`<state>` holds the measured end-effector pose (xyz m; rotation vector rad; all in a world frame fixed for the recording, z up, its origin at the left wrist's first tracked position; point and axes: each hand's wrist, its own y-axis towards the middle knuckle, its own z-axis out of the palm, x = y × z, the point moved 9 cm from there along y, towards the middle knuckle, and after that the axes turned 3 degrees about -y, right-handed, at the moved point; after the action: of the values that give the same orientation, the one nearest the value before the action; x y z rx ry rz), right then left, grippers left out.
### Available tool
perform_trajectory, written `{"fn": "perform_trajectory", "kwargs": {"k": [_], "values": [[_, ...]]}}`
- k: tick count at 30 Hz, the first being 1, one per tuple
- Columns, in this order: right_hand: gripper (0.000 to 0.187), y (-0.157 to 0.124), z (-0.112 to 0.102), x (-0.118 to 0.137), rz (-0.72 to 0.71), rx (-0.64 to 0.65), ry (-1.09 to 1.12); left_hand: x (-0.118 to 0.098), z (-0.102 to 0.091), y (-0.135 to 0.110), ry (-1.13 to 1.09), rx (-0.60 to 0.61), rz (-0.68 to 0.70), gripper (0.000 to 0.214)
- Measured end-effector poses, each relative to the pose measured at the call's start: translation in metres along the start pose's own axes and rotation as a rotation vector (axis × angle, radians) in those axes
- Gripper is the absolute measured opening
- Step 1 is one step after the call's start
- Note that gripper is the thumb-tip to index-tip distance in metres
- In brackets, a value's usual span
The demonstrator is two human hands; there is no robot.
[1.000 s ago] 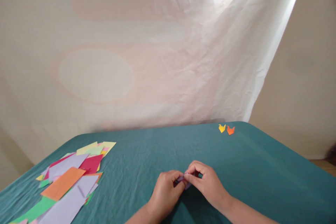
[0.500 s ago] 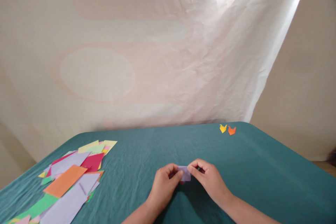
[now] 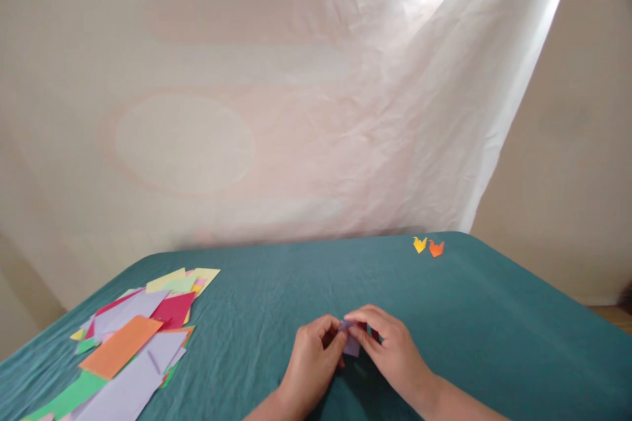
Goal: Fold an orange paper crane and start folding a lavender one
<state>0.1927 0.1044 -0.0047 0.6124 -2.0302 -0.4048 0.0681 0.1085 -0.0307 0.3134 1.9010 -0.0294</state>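
A small folded piece of lilac paper [image 3: 352, 346] is held up between both hands, above the front middle of the table. My left hand [image 3: 316, 356] pinches its left side between thumb and fingers. At its upper right, my right hand [image 3: 390, 346] has thumb and fingertips closed on the paper. The fingers cover much of it, so the folds cannot be made out.
A green cloth covers the table [image 3: 266, 289]. A loose pile of coloured paper, with an orange sheet [image 3: 121, 345] on top, lies at the left. A yellow folded bird [image 3: 419, 245] and an orange folded bird [image 3: 436, 248] lie at the far right. A pale sheet [image 3: 296, 112] hangs behind.
My right hand has shifted left over the lilac paper, and its fingertips are now close to those of my left hand. The paper has tilted and less of it shows.
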Motion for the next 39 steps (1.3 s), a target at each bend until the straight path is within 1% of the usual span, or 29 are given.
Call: {"fn": "perform_trajectory", "kwargs": {"k": [5, 8, 11, 13, 20, 26, 28, 33, 39], "values": [[0.007, -0.001, -0.002, 0.004, -0.033, -0.022, -0.038, 0.002, 0.002, 0.000, 0.030, 0.010, -0.004, 0.018], [0.009, -0.002, -0.004, 0.009, -0.073, -0.038, -0.075, 0.000, 0.002, 0.000, 0.067, -0.001, 0.007, 0.018], [0.012, -0.004, -0.004, 0.016, -0.131, -0.026, -0.111, -0.003, 0.001, 0.001, 0.074, -0.001, 0.015, 0.019], [0.013, -0.004, -0.003, 0.017, -0.137, -0.020, -0.118, -0.003, 0.001, 0.001, 0.067, 0.002, 0.009, 0.020], [0.010, -0.002, -0.005, 0.007, -0.042, -0.048, -0.105, 0.007, 0.004, 0.000, 0.009, 0.028, -0.047, 0.018], [0.012, -0.002, -0.004, 0.012, -0.084, -0.016, -0.116, 0.006, 0.005, 0.001, -0.021, 0.021, -0.049, 0.019], [0.012, -0.001, -0.004, 0.012, -0.074, -0.012, -0.099, 0.005, 0.005, 0.001, -0.023, 0.023, -0.051, 0.018], [0.010, 0.001, -0.002, 0.001, 0.045, 0.005, -0.014, 0.006, 0.005, 0.000, 0.008, 0.036, -0.029, 0.017], [0.009, 0.002, 0.003, -0.007, 0.128, 0.057, 0.051, -0.001, 0.005, -0.002, 0.094, 0.054, 0.022, 0.020]]}}
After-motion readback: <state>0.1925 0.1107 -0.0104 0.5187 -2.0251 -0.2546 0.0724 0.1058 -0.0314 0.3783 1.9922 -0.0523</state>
